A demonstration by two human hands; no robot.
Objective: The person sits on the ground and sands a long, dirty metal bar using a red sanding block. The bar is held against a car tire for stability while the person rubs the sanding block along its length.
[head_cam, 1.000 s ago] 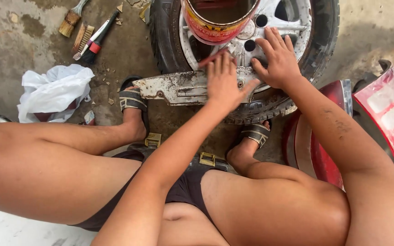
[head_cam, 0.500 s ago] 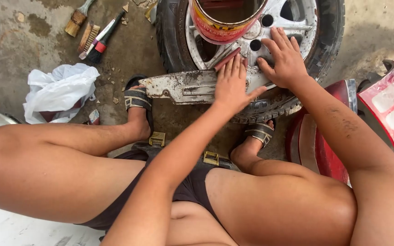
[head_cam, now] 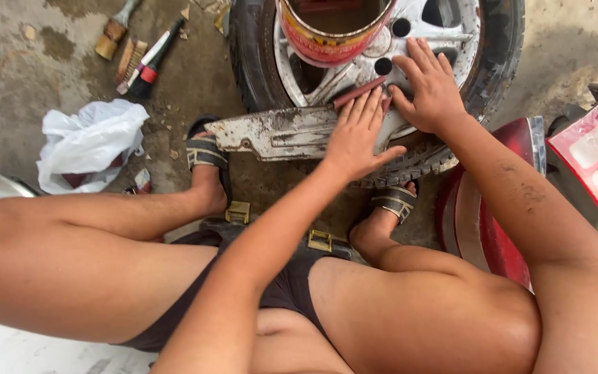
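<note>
A dirty white metal cover lies across a tyre with a silver alloy rim. My left hand lies flat on the cover's right part, fingers together, fingertips pressing a reddish-brown sheet against it. Next to it, my right hand rests with fingers spread on the cover's right end and the rim. A red and yellow tin with dark liquid stands on the wheel's hub, just beyond both hands.
My sandalled feet flank the wheel on stained concrete. A paintbrush, a wire brush and a dark tool lie top left, beside a white plastic bag. Red body panels stand at right.
My left hand has slid a little to the right along the cover with the reddish-brown sheet under its fingers. My right hand has stayed on the rim.
</note>
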